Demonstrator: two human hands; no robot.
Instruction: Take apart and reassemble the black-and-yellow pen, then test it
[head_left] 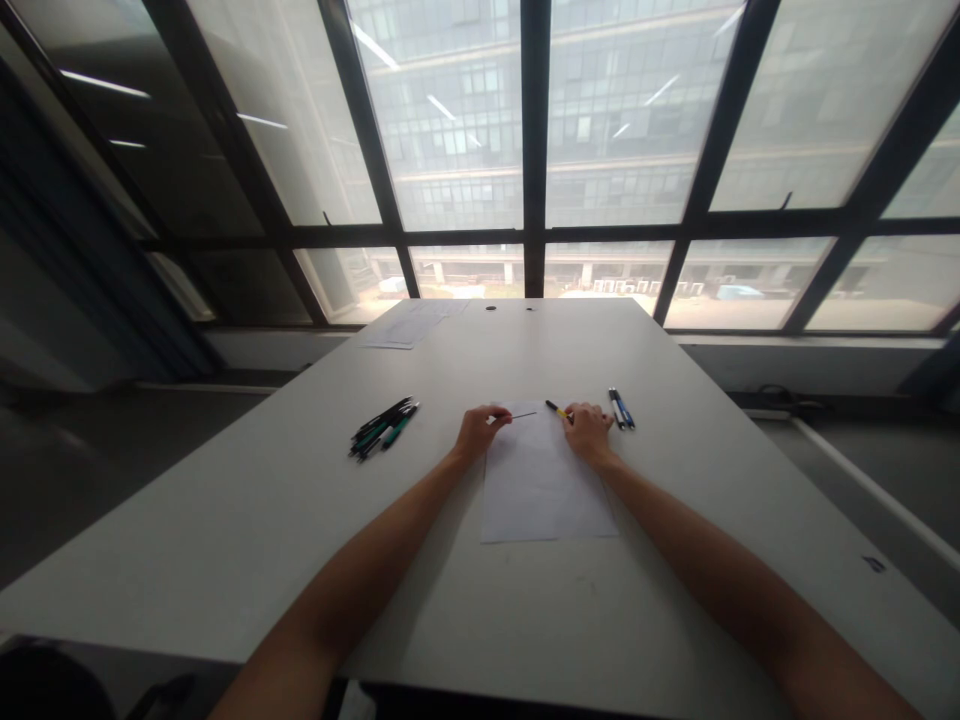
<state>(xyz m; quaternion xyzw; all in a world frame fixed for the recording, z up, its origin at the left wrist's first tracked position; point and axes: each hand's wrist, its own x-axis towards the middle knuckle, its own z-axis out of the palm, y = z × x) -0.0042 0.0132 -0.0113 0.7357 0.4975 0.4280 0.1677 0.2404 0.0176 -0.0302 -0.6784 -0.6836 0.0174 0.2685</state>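
L hand (476, 430): ours; fingers pinched narrow on one end of a thin dark rod (524, 414), by the upper L edge of the white sheet (549, 490).
Thin dark rod: in our L hand, approx. level, free end pointing R; it's over the upper part of the sheet. Can't tell if it touches the paper; too small for us to ID.
R hand (589, 432): also ours; fingers curled in close at the yellow pen (559, 410), near the sheet's upper R corner. Grip looks narrow, but the fingers hide most of the pen, so we can't tell how firm.
Yellow pen: dark end sticks out up + L from our R hand, roughly facing the rod, w/ a gap btwn them.
White sheet: flat on the white table (247, 520), btwn our two arms, short edge toward us.
Pen pile (379, 430): L of our L hand, well apart; black + green pens, overlapping, similar slant; we can't get an exact no.
Pen pair (621, 410): just R of our R hand; blue/dark, w/ pale parts, side by side.
Far papers (412, 325): far L part of table, overlapping.
Windows (461, 120): beyond the table, dark frames; we see a bldg. thru the glass, plus light strips reflected.
Curtain (112, 250): bluish, far L.
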